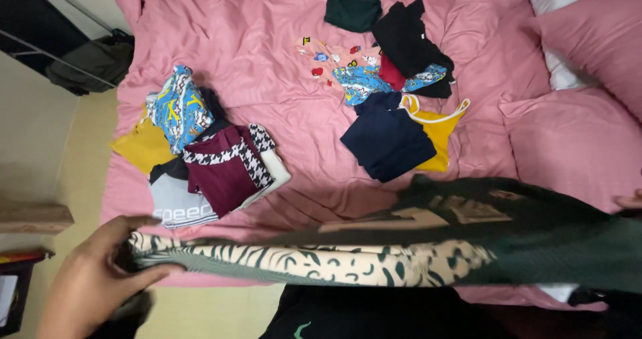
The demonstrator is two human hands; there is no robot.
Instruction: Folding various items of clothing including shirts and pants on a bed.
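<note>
Two hands are stretching one garment point(401, 245) across the near edge of the bed point(281, 58): a dark green piece with a tan, tiger-striped band running along its lower side. The left hand point(93, 279) is closing on the striped end, thumb over the cloth and fingers curling beneath, while the right hand point(630, 200) is showing only as fingertips at the frame's edge, so whether it is pinching the cloth cannot be told. The hands are standing well apart, with the garment sagging a little between them. It is looking light, soft and floppy, likely a knit that drapes and slips through a loose hold; taking it at the hem corners or shoulder seams would probably be keeping it flat, whereas a middle grip would be letting it bunch. The bed is lying under a wrinkled pink cover, a yielding surface that is giving no firm backing. On it, to the left, a pile of folded clothes point(200, 158) is resting, with a maroon piece, a houndstooth piece and a blue patterned one on top. Further back, an unsorted heap point(394, 65) is spreading, near a navy garment point(386, 142) overlapping a yellow top point(438, 135). Pink pillows point(588, 38) are leaning at the right. A pale floor point(40, 138) is showing beside the bed.
</note>
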